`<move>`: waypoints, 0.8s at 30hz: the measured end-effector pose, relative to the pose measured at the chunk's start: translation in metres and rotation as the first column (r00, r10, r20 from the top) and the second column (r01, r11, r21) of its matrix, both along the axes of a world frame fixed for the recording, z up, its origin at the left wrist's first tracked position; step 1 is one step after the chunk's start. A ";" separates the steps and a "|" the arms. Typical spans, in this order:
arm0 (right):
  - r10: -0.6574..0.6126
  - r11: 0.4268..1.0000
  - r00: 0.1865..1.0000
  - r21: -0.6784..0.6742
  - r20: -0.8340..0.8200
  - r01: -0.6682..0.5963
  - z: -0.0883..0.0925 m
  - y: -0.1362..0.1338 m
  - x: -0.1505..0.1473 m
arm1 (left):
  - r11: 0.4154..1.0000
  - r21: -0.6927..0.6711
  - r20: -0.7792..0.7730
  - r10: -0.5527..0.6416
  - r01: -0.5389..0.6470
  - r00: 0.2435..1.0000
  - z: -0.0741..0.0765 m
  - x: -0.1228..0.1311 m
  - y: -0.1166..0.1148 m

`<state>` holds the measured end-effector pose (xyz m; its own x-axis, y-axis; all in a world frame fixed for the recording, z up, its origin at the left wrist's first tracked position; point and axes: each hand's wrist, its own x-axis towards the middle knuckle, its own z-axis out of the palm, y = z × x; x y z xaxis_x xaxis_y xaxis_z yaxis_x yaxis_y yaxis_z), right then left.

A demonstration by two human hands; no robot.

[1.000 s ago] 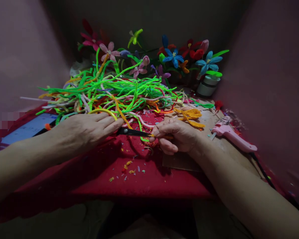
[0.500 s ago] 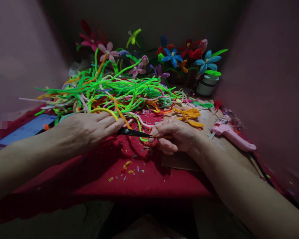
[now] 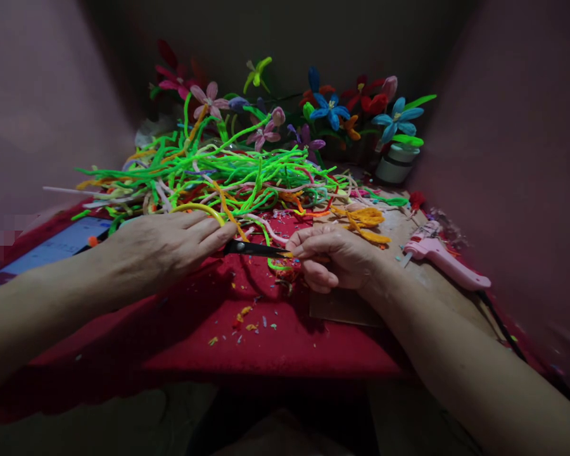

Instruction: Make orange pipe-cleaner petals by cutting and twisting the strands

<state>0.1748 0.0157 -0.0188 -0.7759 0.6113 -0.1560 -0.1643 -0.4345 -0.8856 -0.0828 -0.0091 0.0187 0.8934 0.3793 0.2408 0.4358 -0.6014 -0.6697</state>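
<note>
My left hand (image 3: 180,237) is closed around a pair of scissors (image 3: 254,248). Their black blades point right, and a yellow loop that looks like part of the handle arches above my fingers. At the blade tips, my right hand (image 3: 330,253) pinches a small orange fuzzy piece (image 3: 289,254), probably pipe cleaner; most of it is hidden by my fingers. Behind both hands spreads a tangled heap of pipe cleaners (image 3: 247,168), mostly bright green. A bundle of orange pipe cleaners (image 3: 363,218) lies just beyond my right hand.
A pink glue gun (image 3: 449,256) rests on cardboard (image 3: 342,308) at the right. Pipe-cleaner flowers (image 3: 331,111) and a pale jar (image 3: 396,164) stand at the back. A phone (image 3: 52,250) lies at the left. Coloured clippings (image 3: 251,327) dot the red cloth (image 3: 285,358).
The scissor blades have shifted slightly at the tips, by the orange piece. Both hands keep nearly the same place; the whole view has moved a little.
</note>
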 end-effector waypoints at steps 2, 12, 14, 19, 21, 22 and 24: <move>-0.007 1.000 1.000 -0.006 0.008 0.007 0.000 -0.001 0.000 | 1.000 -0.008 -0.008 0.011 -0.011 1.000 -0.001 -0.001 0.000; 0.041 0.996 0.999 -0.080 -0.002 -0.041 -0.002 0.001 -0.001 | 0.999 0.023 -0.026 0.028 -0.027 0.999 -0.004 0.002 -0.001; 0.056 0.995 0.998 -0.083 -0.014 -0.057 -0.003 0.002 -0.001 | 0.999 0.050 -0.022 0.015 -0.014 1.000 -0.003 0.003 -0.001; 0.053 0.991 0.998 -0.119 -0.023 -0.056 -0.005 0.003 -0.001 | 0.998 0.051 -0.032 0.034 -0.033 0.999 -0.002 0.003 -0.001; 0.056 0.991 0.998 -0.124 -0.018 -0.058 -0.005 0.004 -0.001 | 0.997 0.053 -0.042 0.051 -0.049 0.998 -0.001 0.004 -0.002; 0.054 0.991 0.998 -0.123 -0.018 -0.056 -0.005 0.004 -0.001 | 0.997 0.053 -0.047 0.059 -0.056 0.997 0.000 0.005 -0.002; 0.052 0.991 0.998 -0.119 -0.022 -0.055 -0.006 0.004 0.000 | 0.997 0.052 -0.056 0.066 -0.063 0.996 0.002 0.006 -0.004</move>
<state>0.1745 0.0195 -0.0245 -0.8104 0.5467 -0.2105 -0.1542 -0.5457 -0.8236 -0.0766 -0.0134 0.0212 0.8805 0.4252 0.2094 0.4321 -0.5387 -0.7232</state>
